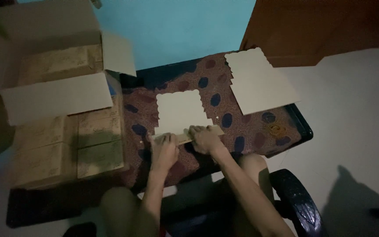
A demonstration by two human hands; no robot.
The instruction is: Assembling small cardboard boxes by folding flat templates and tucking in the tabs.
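Left fingers: the left hand (164, 149) lies flat, fingers (166, 139) spread narrow and pressed down on the near edge of the sheet (178, 112); nothing is pinched between them as far as the dim view shows.
Right fingers: the right hand (205, 138) is curled over the same near edge, fingers (197, 130) bent and pressing on the folded strip (213, 131); whether the thumb is tucked under the strip I cannot tell.
Sheet: pale card with scalloped sides, lying flat on the tabletop (242, 131), directly ahead of both hands and touching them at its near edge.
Long axis: the folded strip runs left to right across the person, slightly raised toward the right; the rest of the sheet stretches away from the fingers.
Nearer hand: both touch it; the left sits at the strip's left end, the right nearer its middle, and the strip's right end pokes out bare.
Open room: patterned cloth shows beyond the sheet's far edge and to its right, up to the second sheet (259, 81).
Second sheet: larger, same scalloped edge, well apart at the far right, overhanging the tabletop's right edge.
Left edge: the tabletop's left side is close to the left hand; an open box (62, 127) packed with pale cartons stands just beside it, one flap reaching toward the sheet.
Near edge: the tabletop ends just behind the wrists, above the person's knees and the chair arm (294, 197).
Small thing: a rubber band (277, 128) lies on the cloth to the right, apart from the hands.
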